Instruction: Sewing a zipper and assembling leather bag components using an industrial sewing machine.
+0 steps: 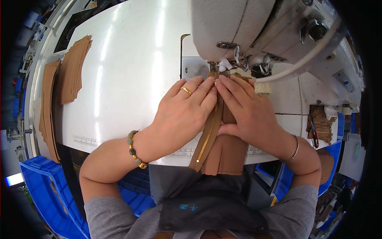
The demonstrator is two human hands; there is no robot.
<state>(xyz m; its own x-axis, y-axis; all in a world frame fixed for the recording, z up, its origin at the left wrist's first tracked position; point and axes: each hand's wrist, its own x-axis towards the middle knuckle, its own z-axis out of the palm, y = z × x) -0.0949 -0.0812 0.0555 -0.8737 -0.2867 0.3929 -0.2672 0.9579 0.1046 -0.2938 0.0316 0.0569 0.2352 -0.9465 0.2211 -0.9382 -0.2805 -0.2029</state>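
Observation:
A brown zipper (207, 144) with gold metal teeth runs from the table's front edge up to the presser foot (212, 68) of a white sewing machine (238, 24). Beneath and beside it lie brown flat pieces (230, 153), whose ends hang over the edge. My left hand (185, 104) rests flat on the zipper's left side, fingertips close in front of the foot. From the right, my right hand (251, 109) lies with fingers stretched over the zipper and brown piece, its thumb out to the side. The hands cover the zipper's upper part.
Two stacks of brown pieces, a flat stack (75, 69) and a longer stack (49, 107), are at the table's left. Blue bins (47, 191) stand below. Brown scraps (321, 124) and a small cutter-like tool (314, 133) lie right. A ruler strip (179, 154) follows the front edge.

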